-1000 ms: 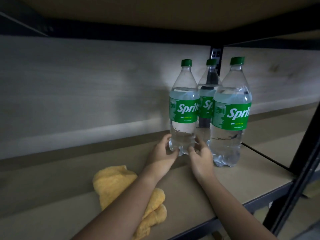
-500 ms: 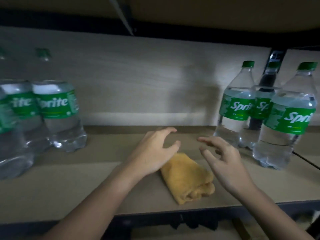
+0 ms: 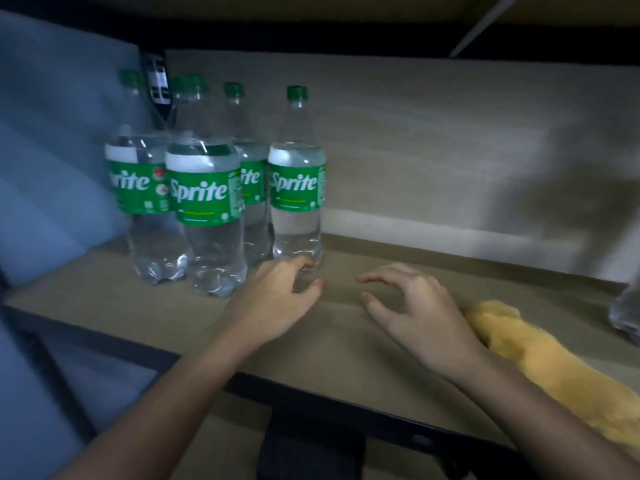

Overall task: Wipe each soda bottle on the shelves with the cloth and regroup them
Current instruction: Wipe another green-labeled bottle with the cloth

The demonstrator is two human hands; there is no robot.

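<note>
Several clear Sprite bottles with green caps and labels stand grouped at the left of the shelf; the rightmost bottle [image 3: 296, 188] stands nearest my hands, with a front bottle [image 3: 207, 216] left of it. My left hand [image 3: 277, 299] hovers just below the rightmost bottle's base, fingers loosely curved, holding nothing. My right hand [image 3: 412, 306] floats over the shelf to the right, fingers spread and curved, empty. The yellow cloth [image 3: 540, 355] lies on the shelf behind my right wrist.
The tan shelf board [image 3: 339, 341] has a dark metal front edge. A black upright post [image 3: 157, 88] rises behind the bottles. Part of another bottle [image 3: 627, 306] shows at the right edge. A pale wall backs the shelf.
My view and both hands have swung left from the right-hand bottle group to the left-hand group. The cloth now lies to my right. Both hands let go of the earlier bottle.
</note>
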